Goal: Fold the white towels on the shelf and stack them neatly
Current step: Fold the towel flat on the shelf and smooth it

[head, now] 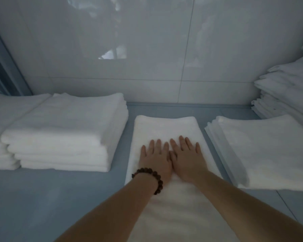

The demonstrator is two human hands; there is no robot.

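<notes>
A long white towel point(164, 126) lies lengthwise down the middle of the blue-grey shelf point(42, 198), its far end squared off short of the glossy tiled wall point(147, 49) and its near end running out of the bottom of the view. Both hands rest palm-down on it, side by side, a little beyond its midpoint. The left hand point(156, 159) has its fingers straight and slightly spread, pressing flat on the cloth and gripping nothing. The right hand point(185, 158) is the same: fingers extended, flat on the towel, nothing held. The inner edges of the two hands touch or nearly touch (the blur makes it hard to say which). A dark beaded bracelet point(149, 179) circles the left wrist.

To the left of the towel, apart from it, stands a stack of folded white towels point(65, 130), several layers high, with a second folded stack point(2, 119) touching it at the left edge of the view. To the right, just beside the towel, lies a low pile of thinner folded white cloths point(269, 151). Behind that, against the right edge, rises a taller stack of folded linen point(287, 91).
</notes>
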